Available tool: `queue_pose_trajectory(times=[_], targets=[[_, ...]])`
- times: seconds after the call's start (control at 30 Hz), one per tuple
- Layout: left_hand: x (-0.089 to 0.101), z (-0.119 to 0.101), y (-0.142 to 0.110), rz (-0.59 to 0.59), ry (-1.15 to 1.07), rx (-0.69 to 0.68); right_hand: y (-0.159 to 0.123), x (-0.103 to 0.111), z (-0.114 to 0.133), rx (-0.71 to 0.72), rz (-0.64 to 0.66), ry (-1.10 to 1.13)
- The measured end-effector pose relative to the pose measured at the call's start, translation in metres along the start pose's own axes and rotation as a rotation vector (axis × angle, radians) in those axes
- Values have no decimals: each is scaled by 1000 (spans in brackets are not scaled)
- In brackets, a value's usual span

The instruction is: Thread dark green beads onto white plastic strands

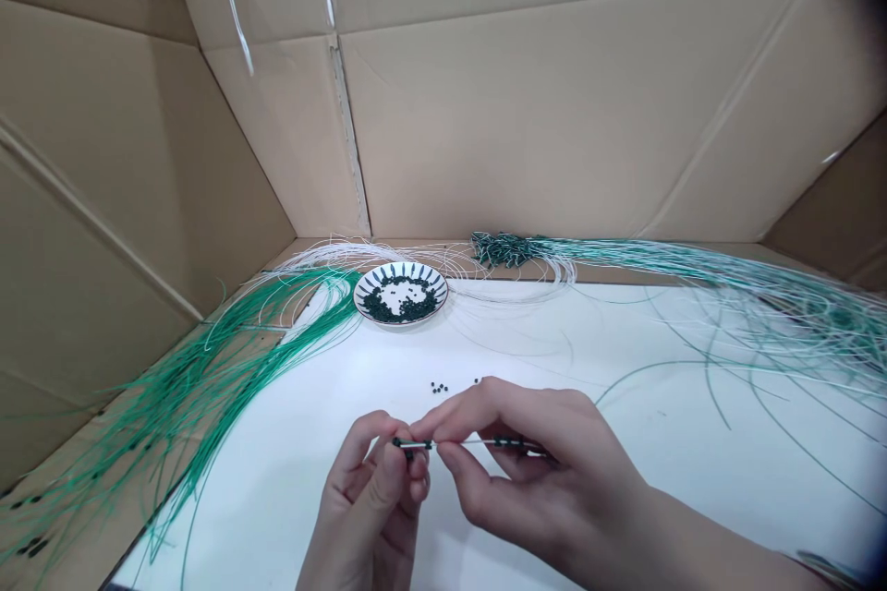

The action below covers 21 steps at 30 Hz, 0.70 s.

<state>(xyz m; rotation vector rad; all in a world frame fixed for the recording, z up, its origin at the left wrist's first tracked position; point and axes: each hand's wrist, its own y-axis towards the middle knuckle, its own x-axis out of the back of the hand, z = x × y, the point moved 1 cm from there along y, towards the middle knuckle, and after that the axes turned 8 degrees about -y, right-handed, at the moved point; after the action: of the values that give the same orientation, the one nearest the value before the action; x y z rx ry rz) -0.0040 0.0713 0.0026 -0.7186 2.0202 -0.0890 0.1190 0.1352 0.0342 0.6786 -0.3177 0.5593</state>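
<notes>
Between my hands runs a thin pale strand (471,442) with small dark beads (511,443) on it. My left hand (378,485) is closed, its thumb and fingers pinching the strand's left end, where a few dark beads sit. My right hand (533,471) holds the strand too, thumb and forefinger close together just right of the left fingertips. More beads lie along the strand under the right palm, partly hidden by the fingers. Several loose dark beads (438,387) rest on the white board just beyond my hands.
A striped plate (400,320) of dark beads stands at the board's back edge. Green strands (228,379) fan out on the left. A bundle of green and white strands (624,254) stretches along the back right. Cardboard walls (527,111) enclose the white board (277,462).
</notes>
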Motion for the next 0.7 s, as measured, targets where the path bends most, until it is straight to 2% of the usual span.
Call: queue_pose_trajectory(times=[0.27,0.5,0.7], targets=[[4,1,-1,-14,28,-39,1,-1,3,20,-39,-34],[4,1,0,42,37,2,2,0,5,34,-10,1],[3,1,0,33,30,-26,2,5,7,26,31,7]])
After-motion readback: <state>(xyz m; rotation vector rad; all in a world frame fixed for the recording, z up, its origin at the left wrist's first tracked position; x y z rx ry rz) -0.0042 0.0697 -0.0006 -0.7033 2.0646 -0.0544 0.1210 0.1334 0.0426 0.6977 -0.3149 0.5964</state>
